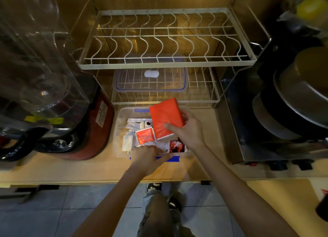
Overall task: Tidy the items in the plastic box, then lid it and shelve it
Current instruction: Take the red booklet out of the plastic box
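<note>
- Fingers of the right hand [186, 130] are clamped on a flat red packet [166, 117], thumb across its face and the rest curled behind the right edge, holding it tilted above the box at centre frame.
- Left hand [148, 157] is at the near rim of the plastic box [118, 130], fingertips reaching in among the loose items; whether they pinch anything, I cannot tell.
- Inside the box lie a small red sachet [145, 135], white wrapped pieces and a dark red-and-black pack [177, 146], jumbled and overlapping.
- Packet looks light, smooth and a little glossy, probably soft-walled, so an edge pinch like this one should do; squeezing hard might crease it.
- Box is clear, thin-walled plastic with blue clips, likely light but slick; taking it by both short ends seems safest.
- Lid [150, 80], clear with a blue seal line, rests on the lower wire shelf [200, 98], just above the box in the frame.
- Rack is white coated wire; its upper tier holds nothing.
- Box sits on a pale wooden counter [79, 169].
</note>
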